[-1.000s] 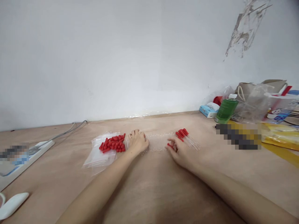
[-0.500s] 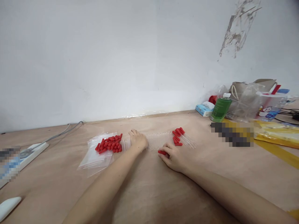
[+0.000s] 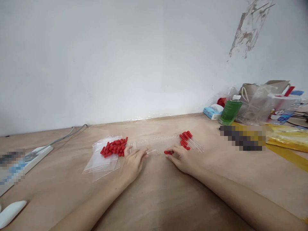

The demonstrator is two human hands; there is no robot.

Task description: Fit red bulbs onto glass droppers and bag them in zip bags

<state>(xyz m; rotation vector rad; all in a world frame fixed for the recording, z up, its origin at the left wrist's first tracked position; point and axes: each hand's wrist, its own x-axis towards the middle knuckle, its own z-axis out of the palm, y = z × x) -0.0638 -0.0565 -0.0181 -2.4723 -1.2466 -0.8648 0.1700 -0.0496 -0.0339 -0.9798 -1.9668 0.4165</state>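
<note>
My left hand (image 3: 133, 162) pinches a thin glass dropper tube (image 3: 151, 151), whose end points right toward my other hand. Between the thumb and fingers of my right hand (image 3: 181, 158) is a red rubber bulb (image 3: 167, 152). Behind both hands lies a row of clear glass tubes (image 3: 166, 142), side by side. A pile of red rubber bulbs (image 3: 113, 148) rests on clear plastic bags (image 3: 96, 165) to the left. Right of the row, several droppers (image 3: 192, 142) have red bulbs on their ends.
A blue tissue pack (image 3: 212, 112), a green bottle (image 3: 230, 110), a clear plastic bag (image 3: 255, 106) and a printed cup (image 3: 280, 110) stand at the back right. Yellow packaging (image 3: 286, 136) lies before them. A power strip (image 3: 36, 157) with a grey cable (image 3: 69, 136) is left, near a white object (image 3: 12, 213).
My left hand has come back from the tube row toward me and now holds one tube. My right hand keeps the red bulb, nearly in place. The view has shifted slightly.
</note>
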